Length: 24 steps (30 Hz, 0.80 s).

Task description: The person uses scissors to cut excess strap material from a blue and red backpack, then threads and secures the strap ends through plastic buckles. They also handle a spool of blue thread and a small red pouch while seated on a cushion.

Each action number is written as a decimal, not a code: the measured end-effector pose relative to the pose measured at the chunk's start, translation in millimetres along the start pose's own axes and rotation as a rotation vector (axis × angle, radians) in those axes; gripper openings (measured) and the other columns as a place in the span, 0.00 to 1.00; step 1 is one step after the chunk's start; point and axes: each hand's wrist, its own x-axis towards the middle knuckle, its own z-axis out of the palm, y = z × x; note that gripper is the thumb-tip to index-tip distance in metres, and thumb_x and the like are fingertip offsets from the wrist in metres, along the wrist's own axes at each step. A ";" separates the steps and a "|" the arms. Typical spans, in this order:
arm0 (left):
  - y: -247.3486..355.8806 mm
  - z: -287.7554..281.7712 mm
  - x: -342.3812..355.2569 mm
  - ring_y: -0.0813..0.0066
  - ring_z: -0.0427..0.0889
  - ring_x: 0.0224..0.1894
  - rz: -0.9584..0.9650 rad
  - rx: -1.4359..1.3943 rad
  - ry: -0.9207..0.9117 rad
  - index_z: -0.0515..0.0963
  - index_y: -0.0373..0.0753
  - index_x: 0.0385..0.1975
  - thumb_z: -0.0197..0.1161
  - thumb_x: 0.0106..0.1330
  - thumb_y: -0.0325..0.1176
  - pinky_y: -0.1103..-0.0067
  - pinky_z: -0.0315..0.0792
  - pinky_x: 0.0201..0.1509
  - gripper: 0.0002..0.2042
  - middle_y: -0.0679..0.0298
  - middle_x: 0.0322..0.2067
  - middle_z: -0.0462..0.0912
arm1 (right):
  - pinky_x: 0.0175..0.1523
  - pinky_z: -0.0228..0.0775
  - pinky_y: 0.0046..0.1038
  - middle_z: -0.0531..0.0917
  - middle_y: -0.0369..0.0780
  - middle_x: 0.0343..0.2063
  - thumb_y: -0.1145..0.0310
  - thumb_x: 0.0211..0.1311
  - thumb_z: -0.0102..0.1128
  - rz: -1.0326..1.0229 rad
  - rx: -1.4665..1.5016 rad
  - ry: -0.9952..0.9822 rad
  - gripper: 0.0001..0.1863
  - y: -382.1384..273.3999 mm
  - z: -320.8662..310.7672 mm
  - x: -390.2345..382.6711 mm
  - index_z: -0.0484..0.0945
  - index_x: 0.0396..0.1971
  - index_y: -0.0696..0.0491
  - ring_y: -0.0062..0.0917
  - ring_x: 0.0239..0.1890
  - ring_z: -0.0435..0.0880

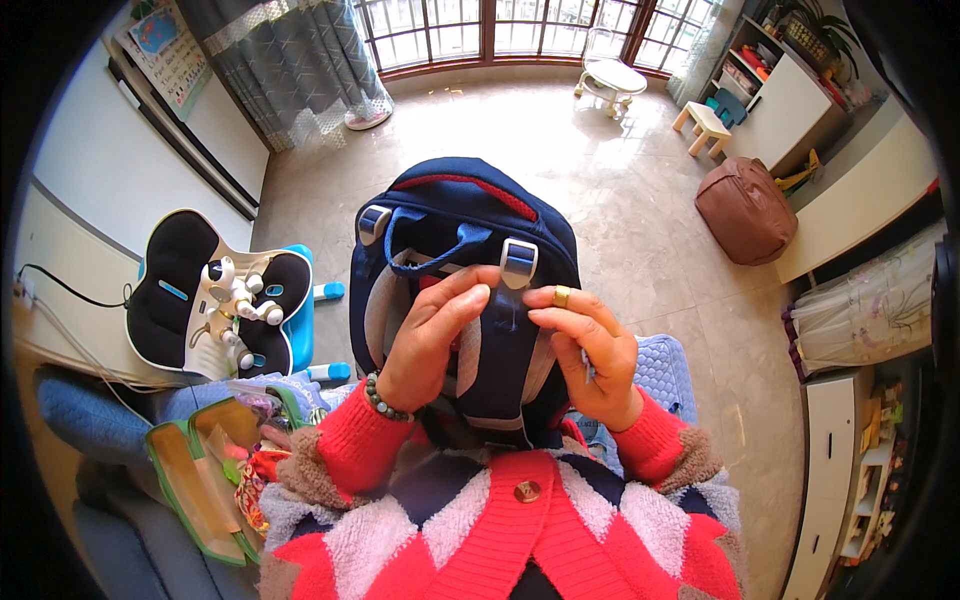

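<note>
Navy backpack (490, 375) stood upright directly before the person, top edge toward the windows; its underside was hidden. A quilted pad (668, 372) showed beside its lower right side. One silver buckle (519, 264) sat at the top of the right-hand shoulder strap (508, 308); a blue carry loop (435, 264) arched to its left.

Left hand (428, 335): thumb and fingertips drawn close together, at the strap's left edge just below the buckle. Right hand (602, 362): fingers bent, fingertips at the strap's right edge. Whether either hand pinched the fabric could not be determined.

A brown bag (747, 210) rested near the right edge of the floor (690, 290); a white round-topped stool (615, 76) stood near its far edge.
</note>
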 end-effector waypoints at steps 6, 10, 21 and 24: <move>-1.6 4.3 3.9 0.80 0.78 0.47 0.042 0.161 -0.042 0.73 0.34 0.52 0.53 0.67 0.27 0.83 0.71 0.53 0.15 0.64 0.46 0.79 | 0.31 0.65 0.22 0.76 0.38 0.24 0.67 0.66 0.52 0.203 -0.068 0.010 0.10 -7.6 -15.2 4.9 0.77 0.35 0.59 0.20 0.26 0.75; 2.8 6.0 3.4 0.82 0.78 0.44 -0.015 0.186 -0.018 0.73 0.35 0.53 0.55 0.64 0.23 0.85 0.71 0.52 0.16 0.66 0.44 0.79 | 0.27 0.65 0.28 0.76 0.42 0.22 0.61 0.65 0.55 0.183 -0.167 -0.057 0.13 -9.4 -25.9 11.2 0.75 0.32 0.57 0.34 0.23 0.76; -24.0 16.4 1.8 0.59 0.75 0.46 0.599 0.815 0.355 0.67 0.34 0.50 0.67 0.50 0.27 0.73 0.70 0.52 0.25 0.53 0.42 0.70 | 0.24 0.67 0.33 0.75 0.43 0.25 0.58 0.59 0.64 0.136 -0.546 -0.170 0.16 -6.8 -27.8 30.4 0.74 0.28 0.56 0.38 0.24 0.78; -24.7 16.5 3.1 0.58 0.75 0.45 0.700 0.914 0.431 0.67 0.35 0.46 0.70 0.50 0.27 0.72 0.71 0.49 0.24 0.53 0.42 0.69 | 0.24 0.68 0.33 0.75 0.43 0.25 0.58 0.57 0.66 0.127 -0.508 -0.166 0.16 -4.4 -23.3 32.8 0.75 0.30 0.56 0.38 0.24 0.78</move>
